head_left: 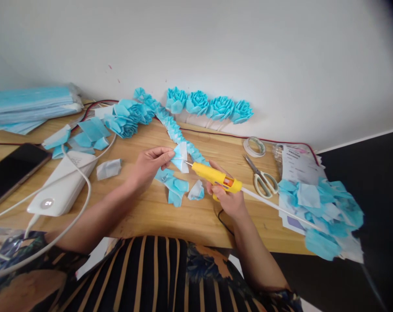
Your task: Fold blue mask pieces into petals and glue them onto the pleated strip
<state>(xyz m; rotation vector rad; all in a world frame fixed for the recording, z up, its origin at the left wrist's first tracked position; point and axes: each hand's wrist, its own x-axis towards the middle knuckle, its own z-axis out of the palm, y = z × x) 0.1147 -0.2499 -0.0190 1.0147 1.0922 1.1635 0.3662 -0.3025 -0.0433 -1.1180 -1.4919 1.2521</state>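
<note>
My left hand (152, 162) pinches a small blue-and-white fabric piece (181, 158) between thumb and fingers. Wrapped around a yellow glue gun (212, 175), my right hand (227, 197) points its metal tip at that piece, touching or nearly touching it. A long white glue stick (274, 205) runs out of the gun's back end. Just below the tip lie loose blue fabric pieces (174, 186) and a smaller blue-and-white scrap (196, 190). Behind my hands, a long pleated blue strip (170, 123) stretches diagonally across the table.
Blue fabric flowers (198, 103) line the wall, with more flowers (131, 115) bunched at left. A power bank (61, 184), phone (16, 169) and stacked blue masks (34, 104) occupy the left side. At right are scissors (263, 180), a tape roll (254, 147) and piled scraps (329, 212).
</note>
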